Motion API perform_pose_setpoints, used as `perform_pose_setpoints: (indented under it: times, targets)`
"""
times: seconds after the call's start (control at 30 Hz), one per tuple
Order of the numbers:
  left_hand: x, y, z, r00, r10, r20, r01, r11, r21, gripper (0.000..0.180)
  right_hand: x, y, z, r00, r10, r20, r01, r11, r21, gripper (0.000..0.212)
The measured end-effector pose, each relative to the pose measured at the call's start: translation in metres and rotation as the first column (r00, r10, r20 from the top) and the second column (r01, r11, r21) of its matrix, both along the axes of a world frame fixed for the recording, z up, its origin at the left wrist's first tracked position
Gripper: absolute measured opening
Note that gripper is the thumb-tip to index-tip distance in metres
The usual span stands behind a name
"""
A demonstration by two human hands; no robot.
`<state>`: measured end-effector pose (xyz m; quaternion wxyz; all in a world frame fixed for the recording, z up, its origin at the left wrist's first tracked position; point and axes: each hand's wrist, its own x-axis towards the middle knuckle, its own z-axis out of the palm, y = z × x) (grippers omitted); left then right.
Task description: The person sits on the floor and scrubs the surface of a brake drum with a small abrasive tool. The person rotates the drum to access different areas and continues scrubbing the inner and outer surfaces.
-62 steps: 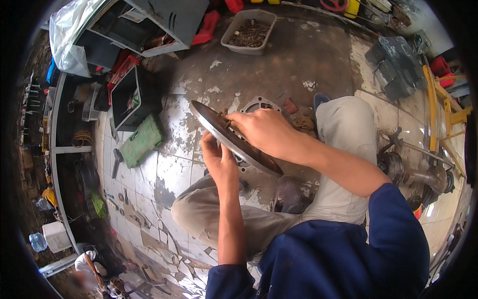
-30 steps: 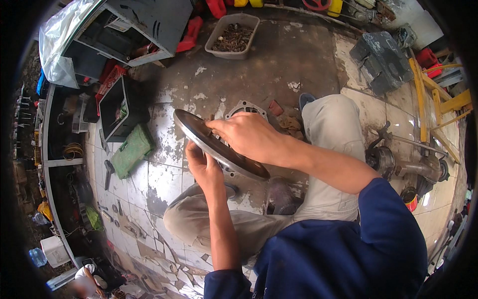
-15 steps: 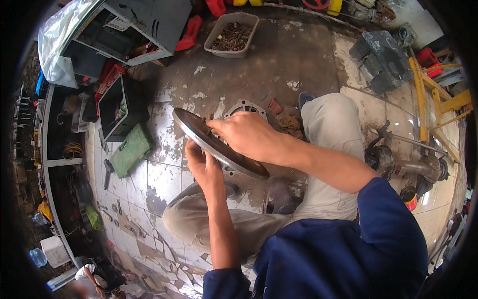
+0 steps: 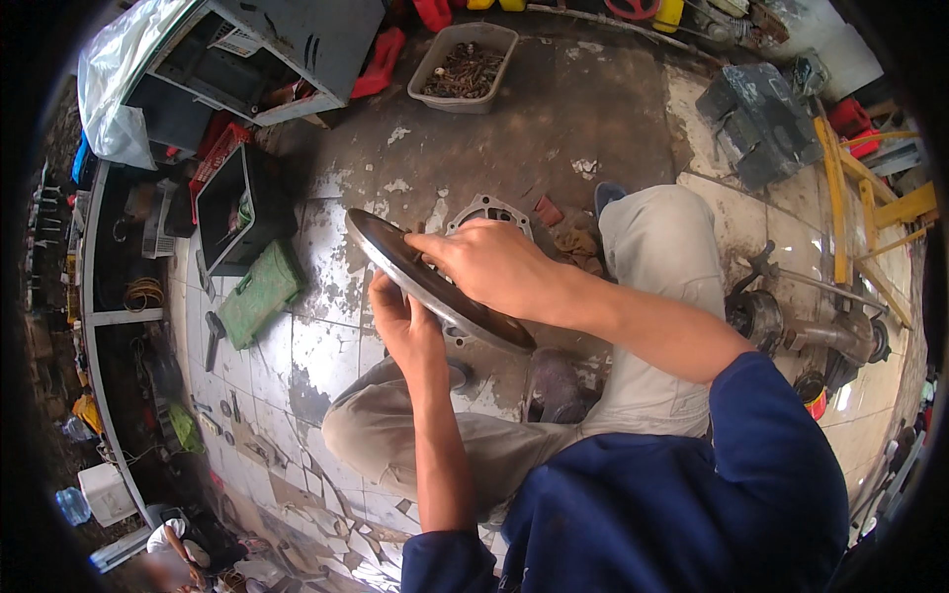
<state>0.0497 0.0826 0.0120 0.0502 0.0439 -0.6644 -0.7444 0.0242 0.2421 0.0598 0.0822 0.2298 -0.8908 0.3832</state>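
Observation:
A round, dark metal disc (image 4: 415, 287) with a bright worn rim is held up at a slant over my lap. My left hand (image 4: 407, 326) grips it from below, thumb and fingers at the rim's near side. My right hand (image 4: 484, 262) lies across its upper face, fingers bent at the middle with the index fingertip on the surface. What those fingers pinch, if anything, is hidden. Partly covered by the disc and hands, a pale metal housing (image 4: 491, 208) with a holed flange stands on the floor between my legs.
A tub of bolts (image 4: 463, 69) sits at the far side. To the left are a black crate (image 4: 232, 212), a green case (image 4: 259, 296) and a mallet (image 4: 213, 341). A metal axle-like part (image 4: 811, 326) lies at right, near a yellow frame (image 4: 835, 198). A person (image 4: 178, 544) is at lower left.
The disc has tipped slightly, so more of its bright rim shows. My right index finger has shifted a little to the left across its face; the left hand keeps its grip.

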Motion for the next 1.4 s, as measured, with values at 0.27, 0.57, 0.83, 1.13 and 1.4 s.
perform_pose_setpoints:
  times: [0.27,0.57,0.83,1.13,1.4]
  targets:
    - [0.0,0.0,-0.002,1.0,0.019,-0.01,-0.018,0.999,0.028,0.021,-0.002,-0.003,0.001,0.998,-0.07,0.003,0.069,0.988,-0.138,0.035]
    - [0.0,-0.005,-0.005,1.0,0.005,-0.015,-0.005,0.999,-0.047,0.026,-0.007,0.0,0.0,0.975,-0.036,-0.22,0.0,0.987,-0.161,0.034]
    - [0.002,-0.001,0.005,1.0,-0.007,-0.022,0.005,0.998,-0.068,0.024,-0.007,0.004,0.004,0.981,-0.082,-0.175,0.032,0.962,-0.27,0.03]
    - [0.002,-0.001,0.007,1.0,0.0,0.009,0.0,1.0,-0.025,0.023,-0.004,0.006,0.004,0.997,-0.071,-0.03,0.064,0.981,-0.182,0.028]
    - [0.0,0.001,0.002,0.999,-0.006,-0.047,0.005,1.0,-0.021,0.022,-0.007,0.008,0.001,0.997,-0.042,-0.061,0.029,0.979,-0.201,0.032]
